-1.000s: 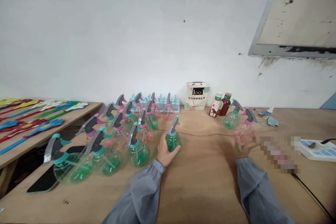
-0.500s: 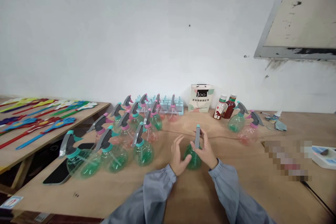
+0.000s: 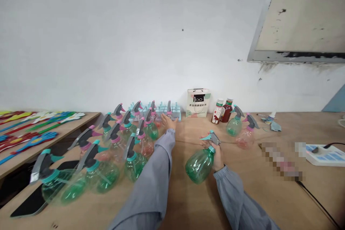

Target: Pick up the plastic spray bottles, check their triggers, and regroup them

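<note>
My right hand [image 3: 217,156] is closed around the neck of a green spray bottle [image 3: 199,165], which tilts with its teal-and-grey trigger head up and liquid inside. Farther back, my left hand [image 3: 169,122] reaches out with its fingers stretched, in front of a pink spray bottle with a grey-and-pink head [image 3: 169,107]. That bottle's body is mostly covered by the hand, and whether they touch I cannot tell. Left of my left forearm stand several more pink and green spray bottles, among them a green one [image 3: 134,163] close to my sleeve.
Behind the bottles is a light-blue rack [image 3: 176,110]. A paper bag [image 3: 198,106] and two sauce bottles [image 3: 227,110] stand by the wall. To the right are a green spray bottle [image 3: 234,126], a pink one [image 3: 245,139] and a power strip [image 3: 327,158]. A phone [image 3: 29,201] lies at left.
My left hand has moved from beside the green bottle to the back row. My right hand has lifted and tilted that bottle. The camera view has turned slightly right.
</note>
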Demonstrator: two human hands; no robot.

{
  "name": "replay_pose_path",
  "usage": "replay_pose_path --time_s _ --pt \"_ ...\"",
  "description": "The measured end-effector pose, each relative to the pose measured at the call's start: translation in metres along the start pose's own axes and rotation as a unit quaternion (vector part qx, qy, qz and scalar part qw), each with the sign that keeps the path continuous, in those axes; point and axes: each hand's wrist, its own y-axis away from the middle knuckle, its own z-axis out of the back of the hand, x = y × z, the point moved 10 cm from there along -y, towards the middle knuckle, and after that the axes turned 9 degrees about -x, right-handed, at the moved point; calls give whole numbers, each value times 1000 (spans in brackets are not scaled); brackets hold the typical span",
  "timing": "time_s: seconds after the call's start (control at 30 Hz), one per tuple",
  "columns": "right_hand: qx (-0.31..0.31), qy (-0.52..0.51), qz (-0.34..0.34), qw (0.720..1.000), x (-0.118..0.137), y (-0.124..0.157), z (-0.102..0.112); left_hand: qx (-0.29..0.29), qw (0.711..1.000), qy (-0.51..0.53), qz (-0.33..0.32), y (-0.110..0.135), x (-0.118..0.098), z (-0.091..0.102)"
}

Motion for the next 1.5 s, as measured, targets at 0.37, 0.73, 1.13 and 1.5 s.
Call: replay_pose_path --time_s 0.37,0.73,1.13,1.5 --pt "35 -60 -127 990 -21 1 -46 34 998 -15 -44 48 17 17" --pt "235 11 -179 955 16 24 -138 60 982 21 -175 117 46 105" --pt "300 61 -161 938 -8 29 -152 167 966 176 -87 118 71 85" --pt "266 38 -208 940 -20 29 -144 139 974 150 -99 111 66 93"
